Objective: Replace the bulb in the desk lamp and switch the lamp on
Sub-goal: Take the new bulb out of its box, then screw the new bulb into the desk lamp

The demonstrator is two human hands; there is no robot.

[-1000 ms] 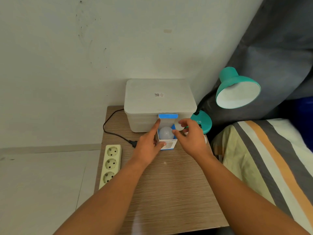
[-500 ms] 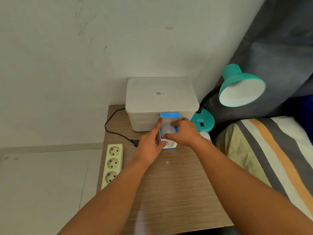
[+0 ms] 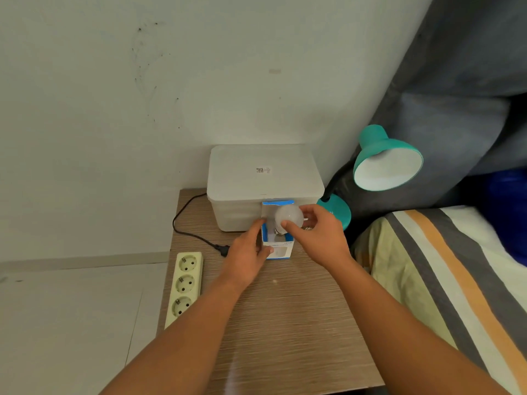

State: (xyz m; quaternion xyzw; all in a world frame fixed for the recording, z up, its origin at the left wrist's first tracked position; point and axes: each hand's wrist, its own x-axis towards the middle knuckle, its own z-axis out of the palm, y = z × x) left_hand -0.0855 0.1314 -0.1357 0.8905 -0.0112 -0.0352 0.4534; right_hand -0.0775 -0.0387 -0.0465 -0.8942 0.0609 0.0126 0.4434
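A white round bulb (image 3: 288, 215) is held by my right hand (image 3: 319, 235), its metal screw base just above the open top of a small blue and white bulb box (image 3: 278, 246). My left hand (image 3: 248, 252) grips the box's left side on the wooden table (image 3: 285, 323). The teal desk lamp (image 3: 385, 163) stands at the table's back right, its shade tilted toward me and its round base (image 3: 338, 213) behind my right hand. I see no bulb inside the shade. The lamp's black plug (image 3: 223, 248) lies unplugged on the table.
A white lidded plastic box (image 3: 263, 181) stands against the wall behind the bulb box. A cream power strip (image 3: 184, 286) with three sockets lies along the table's left edge. A striped bed (image 3: 442, 280) adjoins the table on the right.
My right hand closed on the bulb in the box and lifted it up out of the opening. My left hand stayed on the box.
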